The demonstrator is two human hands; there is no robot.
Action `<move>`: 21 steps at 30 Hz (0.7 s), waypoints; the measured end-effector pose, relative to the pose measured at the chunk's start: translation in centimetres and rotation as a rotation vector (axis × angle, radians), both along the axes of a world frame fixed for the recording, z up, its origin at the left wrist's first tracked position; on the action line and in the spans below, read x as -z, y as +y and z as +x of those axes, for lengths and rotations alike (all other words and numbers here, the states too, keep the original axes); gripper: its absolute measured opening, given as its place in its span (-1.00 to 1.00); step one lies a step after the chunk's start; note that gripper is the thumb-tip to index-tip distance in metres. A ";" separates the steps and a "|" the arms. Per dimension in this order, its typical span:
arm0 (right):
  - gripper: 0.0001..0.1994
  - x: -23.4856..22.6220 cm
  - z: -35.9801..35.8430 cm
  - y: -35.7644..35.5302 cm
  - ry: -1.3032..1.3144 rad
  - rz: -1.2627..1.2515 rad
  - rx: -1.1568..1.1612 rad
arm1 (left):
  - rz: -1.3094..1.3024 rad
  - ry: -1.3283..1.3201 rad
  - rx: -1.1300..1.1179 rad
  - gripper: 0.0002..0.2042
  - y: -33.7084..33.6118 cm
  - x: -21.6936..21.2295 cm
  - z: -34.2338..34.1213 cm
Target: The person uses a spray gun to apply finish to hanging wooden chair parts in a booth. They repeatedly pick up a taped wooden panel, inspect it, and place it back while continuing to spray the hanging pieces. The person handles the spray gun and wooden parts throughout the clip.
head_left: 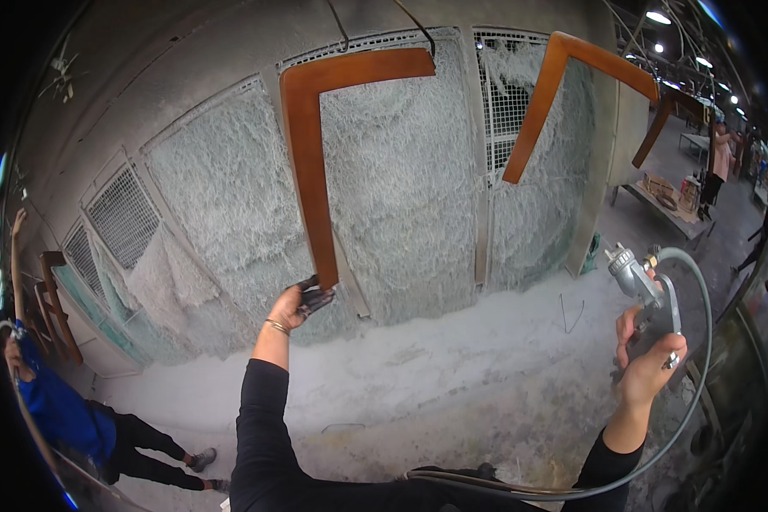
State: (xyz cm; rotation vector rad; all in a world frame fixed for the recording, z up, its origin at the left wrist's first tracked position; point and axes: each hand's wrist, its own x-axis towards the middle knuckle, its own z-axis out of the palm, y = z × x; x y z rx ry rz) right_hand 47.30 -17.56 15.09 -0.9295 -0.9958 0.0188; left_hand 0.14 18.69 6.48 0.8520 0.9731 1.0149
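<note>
Far left, a co-worker in blue (64,418) is standing near dark brown wooden frames (53,299), one hand (14,352) gripping something metallic, too cut off to tell. A mesh grille (124,218) is showing behind, beside pale shaggy panels (392,188) that are lining the wall, probably for catching overspray.

Left of centre, the L-shaped wooden piece (307,162) is hanging in front of the panels, short arm on top, long arm running down; a wire hook (432,43) is meeting its top right end, apparently so its faces stay free. The left hand (297,305) is grasping the lower tip, dark-coated fingers curling around it, likely to stop the piece swinging or turning. Glove or stain on the fingers: can't tell.

Right, a second brown piece (542,102) is hanging clear of the first; a third (654,132) is hanging beyond, probably spaced to avoid contact. Below them, the right hand (640,341) is clenching a spray gun (640,286) well apart from the wood, nozzle angling up-left; trigger pressure can't be told, no spray showing. A grey hose (706,341) is looping outside the forearm, presumably clear of the work. Behind, a low table (670,218) is holding clutter.
</note>
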 end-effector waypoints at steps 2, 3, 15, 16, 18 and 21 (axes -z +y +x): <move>0.06 1.2 -0.1 -0.5 0.050 -0.031 0.030 | -0.013 -0.076 0.066 -0.60 -1.0 0.3 2.1; 0.06 1.8 -0.2 -0.9 0.071 -0.052 0.040 | -0.041 -0.114 0.077 -0.60 -1.5 0.6 3.1; 0.14 6.0 -2.3 -5.2 -0.007 -0.114 -0.165 | -0.139 -0.277 0.251 -0.59 -3.6 1.3 11.2; 0.11 5.7 -2.5 -5.6 -0.026 -0.123 -0.169 | -0.159 -0.287 0.246 -0.59 -3.8 1.4 11.6; 0.10 5.0 -3.2 -6.3 -0.070 -0.243 -0.183 | -0.147 -0.348 0.326 -0.59 -4.2 1.5 12.0; 0.08 3.7 -4.1 -7.0 -0.121 -0.285 -0.205 | -0.169 -0.392 0.361 -0.59 -4.6 1.5 12.3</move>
